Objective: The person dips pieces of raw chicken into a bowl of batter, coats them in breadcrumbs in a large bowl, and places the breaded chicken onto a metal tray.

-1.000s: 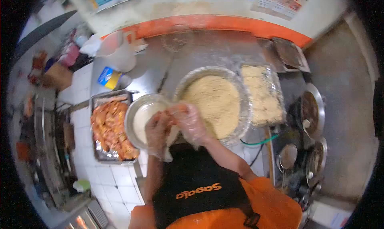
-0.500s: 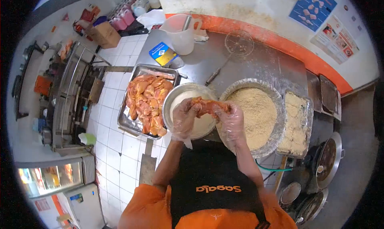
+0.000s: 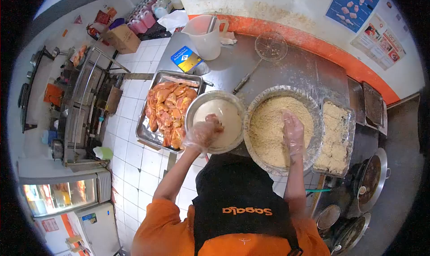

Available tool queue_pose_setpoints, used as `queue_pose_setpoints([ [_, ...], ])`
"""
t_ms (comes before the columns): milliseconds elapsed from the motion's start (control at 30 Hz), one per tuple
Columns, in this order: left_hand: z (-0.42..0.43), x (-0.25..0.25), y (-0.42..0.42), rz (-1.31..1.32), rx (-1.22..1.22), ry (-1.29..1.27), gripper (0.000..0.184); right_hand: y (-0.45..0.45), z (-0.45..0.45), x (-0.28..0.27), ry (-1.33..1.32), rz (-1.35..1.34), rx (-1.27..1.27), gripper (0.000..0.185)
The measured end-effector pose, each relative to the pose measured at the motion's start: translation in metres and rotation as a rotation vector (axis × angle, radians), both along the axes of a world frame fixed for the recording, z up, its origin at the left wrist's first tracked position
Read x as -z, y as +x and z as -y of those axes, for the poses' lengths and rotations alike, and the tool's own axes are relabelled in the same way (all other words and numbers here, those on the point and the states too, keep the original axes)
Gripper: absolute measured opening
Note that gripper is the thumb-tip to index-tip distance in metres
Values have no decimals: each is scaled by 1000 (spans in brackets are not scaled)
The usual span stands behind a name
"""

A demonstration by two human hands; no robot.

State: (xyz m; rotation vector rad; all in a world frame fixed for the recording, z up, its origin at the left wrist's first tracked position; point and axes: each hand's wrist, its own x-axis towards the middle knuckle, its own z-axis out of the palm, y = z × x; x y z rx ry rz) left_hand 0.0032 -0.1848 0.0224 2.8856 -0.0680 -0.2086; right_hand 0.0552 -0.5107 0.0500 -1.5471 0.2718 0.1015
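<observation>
My left hand (image 3: 202, 134), in a clear plastic glove, is closed over the metal bowl of white liquid (image 3: 239, 133). A reddish piece of raw chicken (image 3: 217, 121) shows at its fingers, partly hidden by the hand. My right hand (image 3: 294, 131), also gloved, is at the flour (image 3: 273, 121) inside the large metal basin (image 3: 254, 160). Its fingers are stretched out with no piece visible in them. Left of the liquid sits a metal tray (image 3: 144, 130) piled with marinated raw chicken (image 3: 170, 106).
A tray of coated pieces (image 3: 333, 137) stands right of the basin. Behind lie a wire strainer (image 3: 270, 48), a plastic jug (image 3: 207, 43) and a blue-yellow box (image 3: 184, 59). Large pans (image 3: 372, 180) are at the far right.
My hands have moved apart. The chicken piece they stretched between them is now with my left hand, lower over the white liquid; my right hand has moved right to the flour.
</observation>
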Motion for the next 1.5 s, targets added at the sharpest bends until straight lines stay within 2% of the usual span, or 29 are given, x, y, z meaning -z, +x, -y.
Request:
queue_pose_setpoints([
  [67,-7,15,-1,31,165,-34,45,0,6,3,28,46,12,36],
  [133,-2,-12,4,-80,-185,-425,58,3,12,12,37,92,9,44],
  [233,-30,-28,9,-52,-308,-666,56,5,14,-23,-240,-150,-123,58],
  [267,-43,-11,12,-32,-369,-660,51,7,13,-32,-320,-194,-189,64],
  [333,-50,-1,11,72,-269,-368,48,12,11,-35,-446,-186,-376,80],
  [367,-51,4,11,125,-218,-222,46,14,7,-26,-725,-58,-490,86],
  [400,-50,18,12,129,-217,-188,45,16,2,-8,-1004,74,-597,92],
  [467,-43,47,15,136,-205,-125,41,17,-13,-5,-1322,162,-750,102],
  [533,-37,35,20,91,-287,-374,41,16,-28,-17,-1392,46,-847,112],
  [567,-33,28,24,65,-326,-500,41,16,-21,-11,-1371,128,-819,108],
  [600,-29,25,26,72,-413,-495,43,15,-11,4,-1347,206,-791,103],
  [633,-30,21,24,113,-381,-521,44,13,-1,20,-1320,285,-761,99],
  [667,-36,16,20,161,-350,-548,45,14,10,39,-1310,275,-775,95],
  [733,-37,-6,18,93,-440,-773,50,19,29,68,-1286,271,-818,88],
  [800,-20,-76,10,103,-439,-692,49,22,33,63,-1281,233,-817,82],
  [833,-17,-95,6,109,-443,-649,48,25,28,51,-1277,217,-821,79],
  [867,-26,-83,0,191,-415,-764,46,29,22,38,-1281,65,-878,82],
  [933,-29,-71,0,288,-381,-504,47,34,2,-6,-1277,-247,-973,89],
  [967,-29,-63,1,335,-359,-376,47,34,0,-9,-1280,-184,-985,93],
  [1000,-26,-62,3,329,-345,-522,46,33,0,-11,-1284,-121,-992,96],
  [1100,-20,-78,-3,389,-341,-661,48,29,-3,-13,-1292,26,-890,107],
  [1133,-24,-81,-5,360,-343,-534,48,29,-6,-14,-1299,69,-839,110],
  [1233,-10,-81,-1,252,-431,-567,49,30,-14,-10,-1247,66,-821,117],
  [1267,-13,-70,-1,268,-371,-444,52,30,-17,-9,-1261,71,-819,116],
  [1333,-13,-64,1,279,-356,-515,54,30,-20,-5,-1286,68,-796,115],
  [1500,11,-78,8,235,-375,-594,55,24,-20,50,-1360,147,-756,76],
])
